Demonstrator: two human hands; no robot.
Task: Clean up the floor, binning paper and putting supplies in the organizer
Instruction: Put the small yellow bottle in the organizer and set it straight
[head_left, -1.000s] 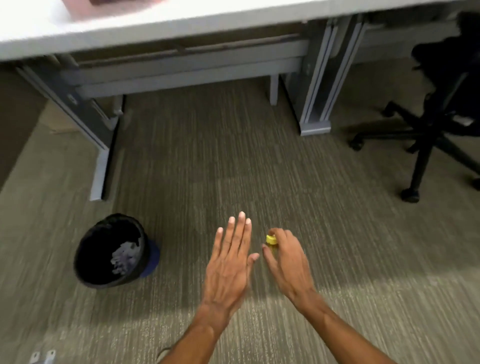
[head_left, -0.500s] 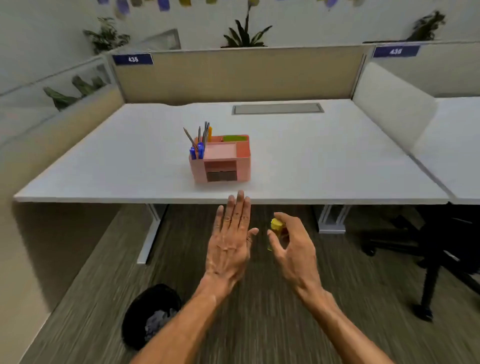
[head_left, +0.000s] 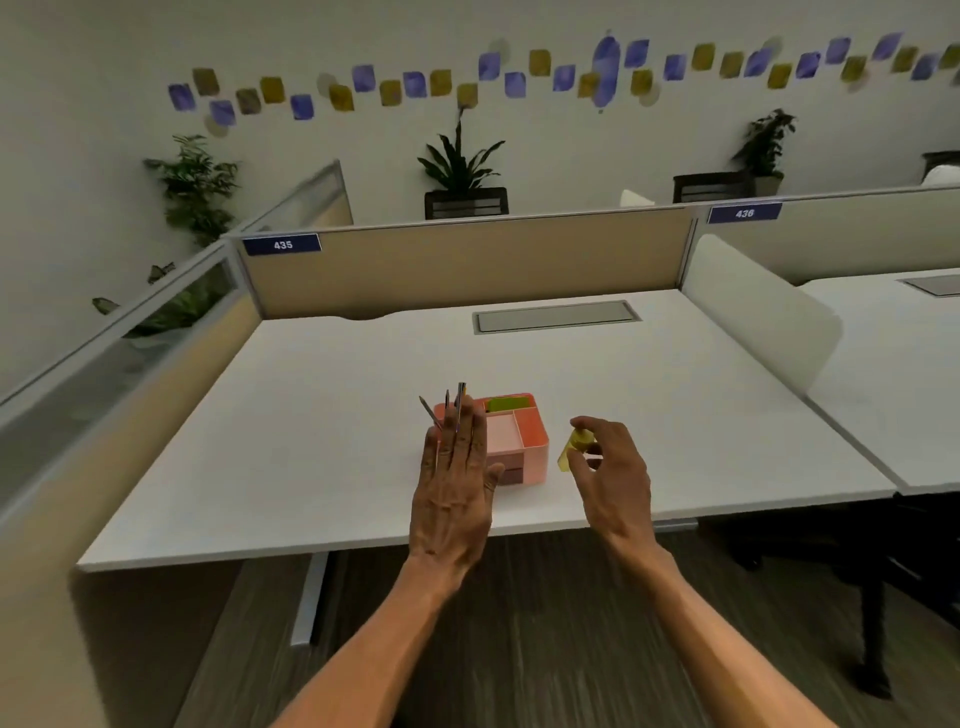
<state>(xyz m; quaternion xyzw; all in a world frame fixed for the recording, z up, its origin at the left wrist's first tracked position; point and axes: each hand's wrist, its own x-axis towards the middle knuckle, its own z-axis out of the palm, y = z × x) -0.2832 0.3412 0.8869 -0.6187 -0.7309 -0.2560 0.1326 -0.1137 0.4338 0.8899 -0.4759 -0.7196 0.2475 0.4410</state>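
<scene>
White desk (head_left: 322, 415) bears a pink organizer (head_left: 524, 441); left hand (head_left: 457, 493) flat and empty, right hand (head_left: 613, 478) pinches a yellow item (head_left: 574, 448).

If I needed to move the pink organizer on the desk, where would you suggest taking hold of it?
Grip the pink organizer by its flat right wall, coming from the right, probably with the thumb inside the rim. That side is bare, while upright pens crowd its left end, where the left hand hovers open.
</scene>
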